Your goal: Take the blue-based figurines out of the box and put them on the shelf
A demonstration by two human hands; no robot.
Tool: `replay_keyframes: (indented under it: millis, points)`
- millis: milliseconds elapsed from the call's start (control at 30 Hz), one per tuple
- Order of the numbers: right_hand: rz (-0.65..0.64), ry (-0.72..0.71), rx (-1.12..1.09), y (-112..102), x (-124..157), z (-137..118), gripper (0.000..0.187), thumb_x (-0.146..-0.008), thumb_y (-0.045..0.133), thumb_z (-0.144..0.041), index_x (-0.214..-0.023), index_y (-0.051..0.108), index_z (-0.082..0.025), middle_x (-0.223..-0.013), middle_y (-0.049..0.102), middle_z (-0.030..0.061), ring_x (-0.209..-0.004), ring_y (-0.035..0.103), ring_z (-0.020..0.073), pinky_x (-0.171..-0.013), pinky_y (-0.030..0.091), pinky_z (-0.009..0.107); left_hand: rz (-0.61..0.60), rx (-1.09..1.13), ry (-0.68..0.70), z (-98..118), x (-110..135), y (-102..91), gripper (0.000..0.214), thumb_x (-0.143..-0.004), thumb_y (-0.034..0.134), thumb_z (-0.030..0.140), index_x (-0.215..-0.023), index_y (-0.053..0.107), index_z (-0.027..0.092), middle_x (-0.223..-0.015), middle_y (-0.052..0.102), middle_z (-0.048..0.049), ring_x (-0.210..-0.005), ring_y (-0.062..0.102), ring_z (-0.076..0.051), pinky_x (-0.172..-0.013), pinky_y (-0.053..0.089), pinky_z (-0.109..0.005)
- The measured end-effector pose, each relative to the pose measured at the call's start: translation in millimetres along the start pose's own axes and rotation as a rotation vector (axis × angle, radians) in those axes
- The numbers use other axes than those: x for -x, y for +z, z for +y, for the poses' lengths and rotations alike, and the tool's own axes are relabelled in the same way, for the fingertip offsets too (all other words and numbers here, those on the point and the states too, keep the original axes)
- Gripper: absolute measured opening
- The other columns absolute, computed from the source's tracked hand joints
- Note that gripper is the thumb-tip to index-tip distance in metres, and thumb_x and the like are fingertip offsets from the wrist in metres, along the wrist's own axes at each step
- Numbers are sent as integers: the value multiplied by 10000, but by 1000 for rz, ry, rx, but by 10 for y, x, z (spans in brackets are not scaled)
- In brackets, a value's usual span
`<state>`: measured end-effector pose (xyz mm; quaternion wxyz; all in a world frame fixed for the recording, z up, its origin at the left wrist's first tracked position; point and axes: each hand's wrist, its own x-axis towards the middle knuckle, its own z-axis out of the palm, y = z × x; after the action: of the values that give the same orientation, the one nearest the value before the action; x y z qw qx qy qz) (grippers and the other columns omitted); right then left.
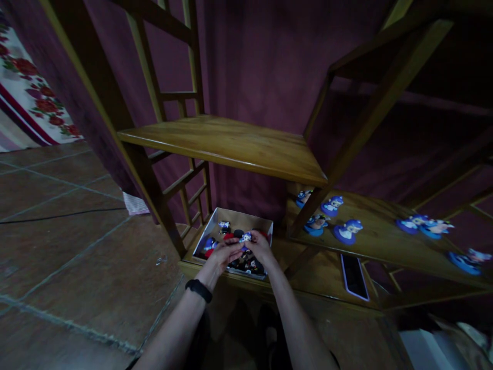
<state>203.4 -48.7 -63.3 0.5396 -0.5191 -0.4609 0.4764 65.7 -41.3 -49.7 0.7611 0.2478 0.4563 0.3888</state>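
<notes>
Open box (246, 218) on the bottom board (319, 272) of a shelf unit, at its left end, holding loose figures. Left hand (223, 255) and right hand (262, 249) meet above the box, a small figure (245, 237) between their fingertips. Phone (354, 276) flat on the same board, right of the box. Side shelf (381, 236) above the phone, bearing a row of figures (348, 230). Upper shelf (231, 141) over the box. Wall (262, 67) behind; floor (77, 246) to the left.
</notes>
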Motion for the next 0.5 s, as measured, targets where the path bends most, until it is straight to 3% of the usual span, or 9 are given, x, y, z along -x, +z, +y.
replay_keyframes:
  millis: [167,500]
  points:
    - [44,-22,73,-15,1,-20,244,-637,583,-216,-877,547,-204,-815,603,-14,-764,562,143,-746,438,280,-7,57,37,-41,-15,38,219,-612,677,-20,-779,630,113,-678,670,-49,-602,637,-114,-630,529,-222]
    - [-68,-53,185,-83,68,-132,253,-664,574,-224,-915,541,-219,-855,607,-16,-818,565,154,-767,435,277,16,48,49,34,61,57,216,-619,637,-59,-756,667,105,-633,663,-45,-571,621,-101,-597,509,-200]
